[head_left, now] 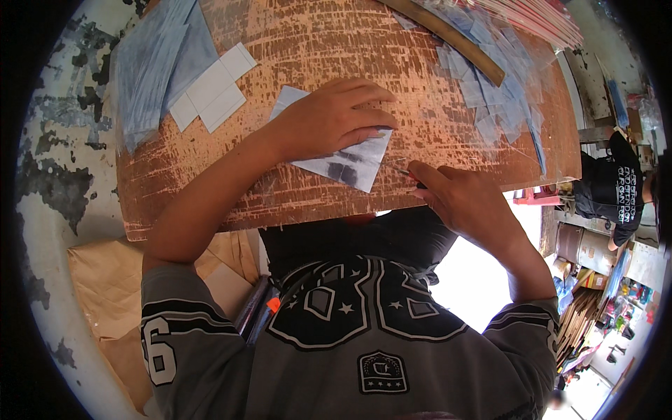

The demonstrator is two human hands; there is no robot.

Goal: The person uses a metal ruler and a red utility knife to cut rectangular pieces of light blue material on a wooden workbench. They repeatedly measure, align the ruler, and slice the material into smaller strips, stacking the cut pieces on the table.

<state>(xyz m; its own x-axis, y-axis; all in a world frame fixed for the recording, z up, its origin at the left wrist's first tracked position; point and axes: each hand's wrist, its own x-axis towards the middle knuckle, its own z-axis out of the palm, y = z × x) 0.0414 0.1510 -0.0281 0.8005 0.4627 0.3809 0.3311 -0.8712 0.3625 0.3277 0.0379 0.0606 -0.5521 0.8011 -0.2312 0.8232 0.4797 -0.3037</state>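
Observation:
My left hand [336, 115] lies across a bluish-grey plastic sheet [353, 162] with dark smudges, its fingers stretched out toward the right and pressing on it. Part of the sheet is hidden beneath that hand and wrist. Just right of the sheet's near corner, my right hand [455, 196] is closed round a small cutter [406, 172] with a dark handle. Its thin metal tip points left toward the sheet, apart from its edge. Most of the handle is covered by my fingers.
The scratched wooden table [280, 189] carries white ruled cards [213, 91] beside stacked bluish sheets [150, 77] at left. A wooden strip [462, 38] crosses loose clear pieces [500, 98] at far right. Brown paper [115, 287] lies below left; another person [609, 185] is off right.

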